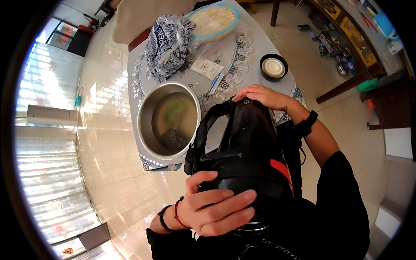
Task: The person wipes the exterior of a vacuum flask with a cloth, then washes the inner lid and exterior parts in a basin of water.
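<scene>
My left hand (219, 208) grips the lower end of a large black kettle (247, 147) with a red stripe, held tilted across the front of the table. My right hand (260, 97) curls over its far end, near the handle. Left of the kettle stands a steel pot (146, 121) of murky liquid with something greenish and something dark in it. A black round lid (274, 67) with a pale centre lies beyond my right hand; a small white packet (207, 68) and a blue-and-white slim item (216, 83) lie on the patterned tablecloth (236, 65).
A crumpled blue-and-white bag (169, 47) and a blue-rimmed tray of pale pieces (213, 19) sit at the table's back, beside a beige chair back (130, 24). A wooden desk (359, 47) with clutter beneath stands at right; curtained windows (52, 173) line the left.
</scene>
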